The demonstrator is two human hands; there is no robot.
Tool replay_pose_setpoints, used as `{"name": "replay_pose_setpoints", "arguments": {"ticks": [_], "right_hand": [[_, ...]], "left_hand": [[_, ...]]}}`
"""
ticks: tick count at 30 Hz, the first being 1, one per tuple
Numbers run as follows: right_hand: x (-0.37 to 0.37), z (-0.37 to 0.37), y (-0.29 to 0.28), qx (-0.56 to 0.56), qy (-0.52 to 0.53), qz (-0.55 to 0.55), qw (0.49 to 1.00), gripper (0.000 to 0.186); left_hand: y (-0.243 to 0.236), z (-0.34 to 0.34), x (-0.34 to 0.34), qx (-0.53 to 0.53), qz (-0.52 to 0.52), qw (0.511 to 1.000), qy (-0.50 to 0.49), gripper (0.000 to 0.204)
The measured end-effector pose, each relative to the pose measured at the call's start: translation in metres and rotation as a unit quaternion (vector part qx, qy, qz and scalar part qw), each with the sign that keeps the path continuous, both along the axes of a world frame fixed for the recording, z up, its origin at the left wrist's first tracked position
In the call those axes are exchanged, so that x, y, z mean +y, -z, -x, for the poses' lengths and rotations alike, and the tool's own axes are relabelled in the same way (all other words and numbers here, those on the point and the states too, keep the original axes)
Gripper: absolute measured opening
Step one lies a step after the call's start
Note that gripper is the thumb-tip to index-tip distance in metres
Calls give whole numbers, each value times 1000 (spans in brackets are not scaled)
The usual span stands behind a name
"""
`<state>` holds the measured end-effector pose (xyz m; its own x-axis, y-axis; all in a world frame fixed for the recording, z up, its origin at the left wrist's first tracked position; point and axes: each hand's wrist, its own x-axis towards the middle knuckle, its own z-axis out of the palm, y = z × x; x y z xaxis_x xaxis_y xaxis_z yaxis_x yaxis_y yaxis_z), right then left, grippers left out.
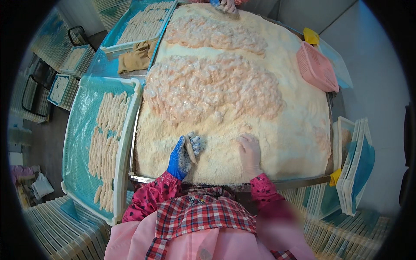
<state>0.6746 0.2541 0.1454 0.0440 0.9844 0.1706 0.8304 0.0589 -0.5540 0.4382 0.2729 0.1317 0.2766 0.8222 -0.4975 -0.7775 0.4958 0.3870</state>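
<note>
1. Two heaps of raw pink shrimp (pixel 212 89) lie unbreaded toward 12 o'clock on the crumb bed (pixel 286 143); rows of coated pieces (pixel 106 143) already fill part of the near tray (pixel 125 143) at 9 o'clock, so the work looks, by judgement, well short of half done
2. Left hand (pixel 184 154), in a blue glove, is curled shut around one breaded shrimp (pixel 190 149) at the 6 o'clock edge of the bed
3. Right hand (pixel 250 154), in a pale glove, rests spread flat on the crumbs, holding nothing
4. A pink basket (pixel 317 67) sits at 2 o'clock
</note>
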Motion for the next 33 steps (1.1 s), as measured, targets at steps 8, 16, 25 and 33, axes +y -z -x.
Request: {"name": "replay_pose_setpoints", "arguments": {"ticks": [8, 16, 25, 33], "right_hand": [[13, 10, 4, 66, -88, 66, 992, 31], [-2, 82, -33, 427, -25, 16, 904, 31], [-1, 122, -48, 251, -169, -180, 936, 85], [-10, 133, -56, 246, -231, -267, 903, 90]], "left_hand": [[-10, 3, 5, 0, -38, 996, 80, 51], [-7, -37, 15, -176, -153, 972, 15, 59], [-61, -54, 7, 122, -467, 875, -34, 71], [-67, -81, -24, 92, -544, 819, -155, 84]]}}
